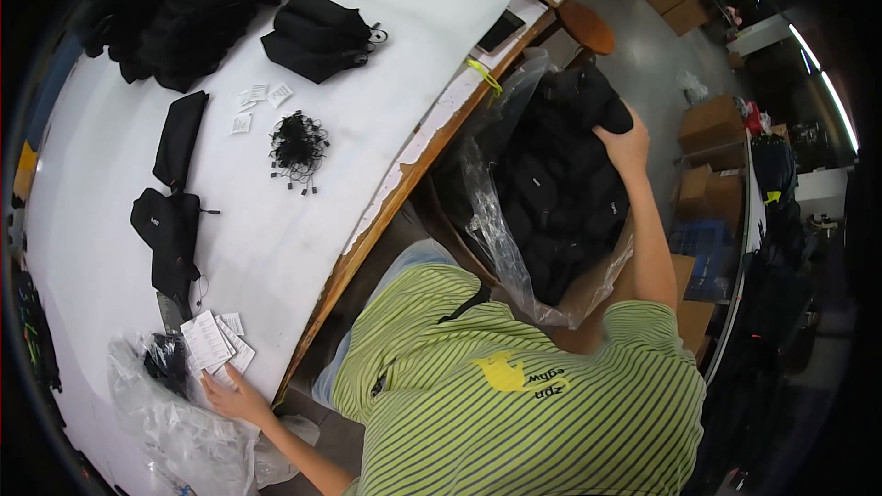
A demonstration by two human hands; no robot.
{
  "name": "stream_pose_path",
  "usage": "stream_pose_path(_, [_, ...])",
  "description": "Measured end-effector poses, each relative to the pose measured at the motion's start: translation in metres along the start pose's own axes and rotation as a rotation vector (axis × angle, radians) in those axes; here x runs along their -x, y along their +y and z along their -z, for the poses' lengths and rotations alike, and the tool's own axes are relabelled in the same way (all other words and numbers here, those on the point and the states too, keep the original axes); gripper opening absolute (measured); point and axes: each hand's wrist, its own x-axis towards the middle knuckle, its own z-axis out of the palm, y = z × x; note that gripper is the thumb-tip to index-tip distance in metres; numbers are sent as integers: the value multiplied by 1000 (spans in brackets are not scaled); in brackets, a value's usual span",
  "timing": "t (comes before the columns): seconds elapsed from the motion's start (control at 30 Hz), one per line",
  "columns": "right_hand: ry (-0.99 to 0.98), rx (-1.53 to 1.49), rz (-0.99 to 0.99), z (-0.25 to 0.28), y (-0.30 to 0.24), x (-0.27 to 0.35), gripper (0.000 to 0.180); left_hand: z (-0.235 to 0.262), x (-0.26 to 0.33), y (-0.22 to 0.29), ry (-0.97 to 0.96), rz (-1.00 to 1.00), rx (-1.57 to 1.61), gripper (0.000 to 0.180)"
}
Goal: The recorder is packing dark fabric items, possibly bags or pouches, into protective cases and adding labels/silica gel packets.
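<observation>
My right hand (628, 145) is closed on a black cloth piece (614, 112) at the top of a heap of black cloth pieces (560, 188). The heap fills a box lined with clear plastic (496, 239), right of the table. My left hand (237, 397) rests on the white table with its fingers apart, their tips at the edge of several printed white cards (213, 345). Just beyond the cards lies a folded black cloth item (171, 234) with a small white mark and a thin cord. Another narrow black piece (181, 140) adjoins it.
Clear plastic bags (175, 418) lie crumpled beside my left hand. Farther up the table are a tangle of black tag strings (299, 145), small white packets (259, 96), a black cloth bundle (317, 35) and a large black pile (188, 14). Cardboard boxes (712, 126) stand at right.
</observation>
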Motion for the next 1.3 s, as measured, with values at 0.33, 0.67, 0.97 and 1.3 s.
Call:
stream_pose_path(0.33, [-14,-254,853,55,-243,-16,66,2,6,12,-25,106,139,61])
stream_pose_path(0.67, [-204,-492,1634,-132,-512,110,74,16,14,14,49,240,251,58])
stream_pose_path(0.97, [-349,-366,1506,-266,-542,188,103,15,6,18,95,234,317,52])
stream_pose_path(1.3, [-446,-753,1193,-176,-411,126,51,-4,4,-9,73,241,529,51])
